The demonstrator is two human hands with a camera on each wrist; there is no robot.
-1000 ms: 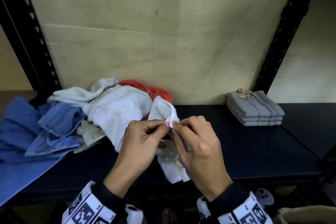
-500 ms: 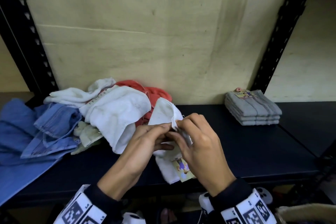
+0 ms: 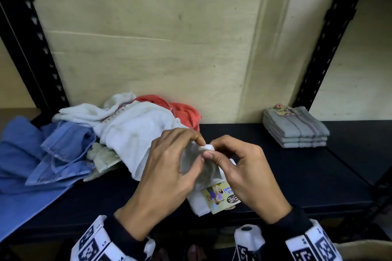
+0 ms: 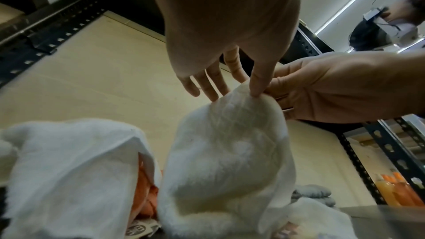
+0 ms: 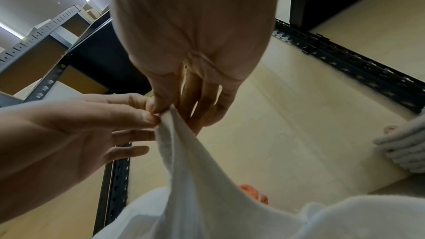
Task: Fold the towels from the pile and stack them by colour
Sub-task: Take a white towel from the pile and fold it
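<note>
Both hands pinch one corner of white towel, fingers clamped. Next imo: slide apart along hem, find 2nd corner, keep tension.

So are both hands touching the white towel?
Touching. The head view shows the left hand and right hand pinching one corner of the white towel.

A pale plywood back panel — marked by a dark knot near its top — is framed by black perforated uprights. A dark shelf board is seen below. Long ceiling light strips are glimpsed overhead — grey racking beside them.
</note>
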